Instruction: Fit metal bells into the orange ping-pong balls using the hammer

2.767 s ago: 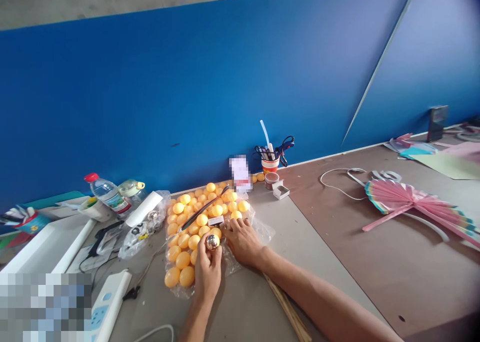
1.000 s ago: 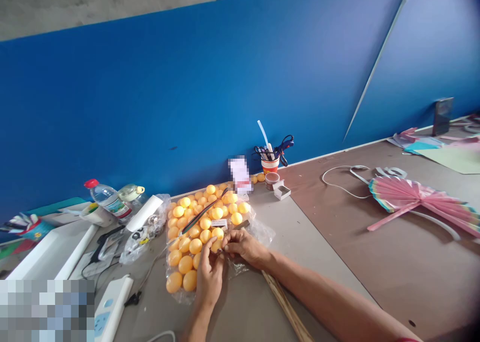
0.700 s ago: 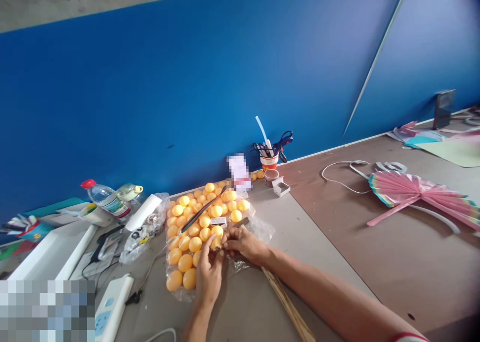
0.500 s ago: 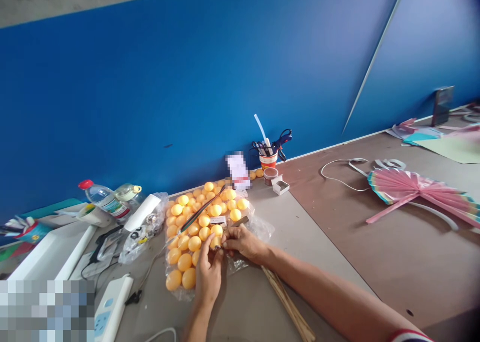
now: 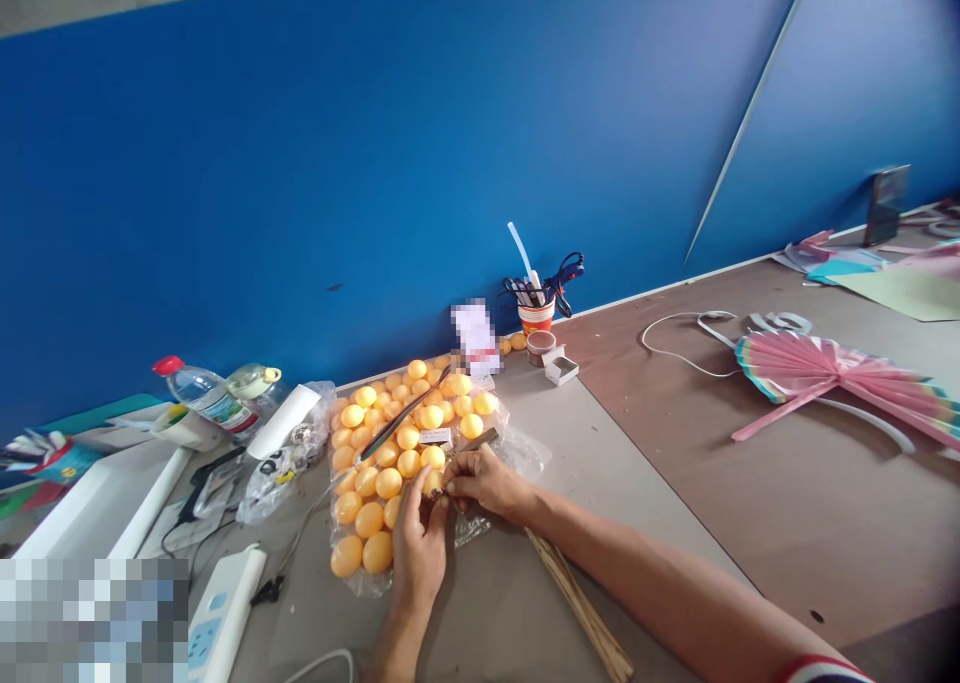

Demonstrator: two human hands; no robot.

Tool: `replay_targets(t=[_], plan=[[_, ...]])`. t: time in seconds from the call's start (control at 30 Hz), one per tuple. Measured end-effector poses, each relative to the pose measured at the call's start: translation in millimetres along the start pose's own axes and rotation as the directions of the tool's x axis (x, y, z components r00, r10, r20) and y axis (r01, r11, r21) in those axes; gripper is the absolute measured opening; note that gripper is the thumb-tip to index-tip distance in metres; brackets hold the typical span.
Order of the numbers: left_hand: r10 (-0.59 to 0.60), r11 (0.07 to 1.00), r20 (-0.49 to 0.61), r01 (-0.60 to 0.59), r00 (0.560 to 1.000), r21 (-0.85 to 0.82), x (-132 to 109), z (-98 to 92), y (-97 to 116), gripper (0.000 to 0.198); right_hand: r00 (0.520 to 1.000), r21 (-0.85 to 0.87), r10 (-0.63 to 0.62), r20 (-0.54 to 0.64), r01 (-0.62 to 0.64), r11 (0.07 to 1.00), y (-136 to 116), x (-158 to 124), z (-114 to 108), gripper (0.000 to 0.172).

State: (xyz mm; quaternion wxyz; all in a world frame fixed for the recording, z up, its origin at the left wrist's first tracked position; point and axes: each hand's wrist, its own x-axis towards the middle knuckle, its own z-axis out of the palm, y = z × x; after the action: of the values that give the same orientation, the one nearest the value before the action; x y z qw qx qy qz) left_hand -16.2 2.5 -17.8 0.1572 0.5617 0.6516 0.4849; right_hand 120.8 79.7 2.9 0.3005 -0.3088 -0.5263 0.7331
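My L hand (image 5: 420,535) pinches a small shiny bit (image 5: 437,494), thumb nearside, prob. to keep it steady; R hand (image 5: 487,485) is right up against it at 3 o'clock, fingertips bunched, can't tell if gripping. Bit's at approx. 5 o'clock on the bag of balls (image 5: 388,483). Sticks (image 5: 577,603) lie at 5 o'clock from hands, prob. clear of fingers.

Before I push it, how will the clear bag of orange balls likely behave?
The clear bag will probably flex, as its loose edge is crumpled film. The round orange balls inside may roll against each other. The dark strip lying on top could slide off.
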Motion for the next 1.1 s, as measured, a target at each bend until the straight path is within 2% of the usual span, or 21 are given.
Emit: replay_targets(t=[0.23,0.47,0.57,0.7,0.93,1.1], plan=[[0.014,1.000,0.011,-0.014,1.000,0.014,-1.5,1.3,1.8,0.040,0.998,-0.048,0.031,-0.063,-0.034,0.998,-0.1,-0.8,4.1,0.009],[0.045,0.999,0.015,-0.045,0.999,0.021,-3.0,2.8,3.0,0.037,0.994,-0.103,0.000,-0.113,-0.011,0.995,4.9,-0.8,4.9,0.009],[0.017,1.000,0.019,-0.017,1.000,0.010,-3.5,3.4,1.3,0.038,0.997,-0.107,-0.011,-0.076,0.003,0.994,5.1,-0.5,2.6,0.011],[-0.030,0.999,0.028,0.031,0.999,-0.033,-3.4,4.0,-1.4,0.041,1.000,-0.013,-0.001,-0.012,0.001,1.000,1.7,-1.3,0.8,0.014],[-0.045,0.999,0.025,0.046,0.999,-0.012,-3.2,2.8,1.3,0.040,1.000,0.070,-0.008,0.023,0.006,0.998,2.7,-0.6,0.6,0.011],[-0.026,1.000,0.011,0.026,1.000,-0.005,-3.6,3.2,1.5,0.040,0.999,0.047,-0.007,0.037,0.005,0.999,1.7,-0.8,0.1,0.012]])
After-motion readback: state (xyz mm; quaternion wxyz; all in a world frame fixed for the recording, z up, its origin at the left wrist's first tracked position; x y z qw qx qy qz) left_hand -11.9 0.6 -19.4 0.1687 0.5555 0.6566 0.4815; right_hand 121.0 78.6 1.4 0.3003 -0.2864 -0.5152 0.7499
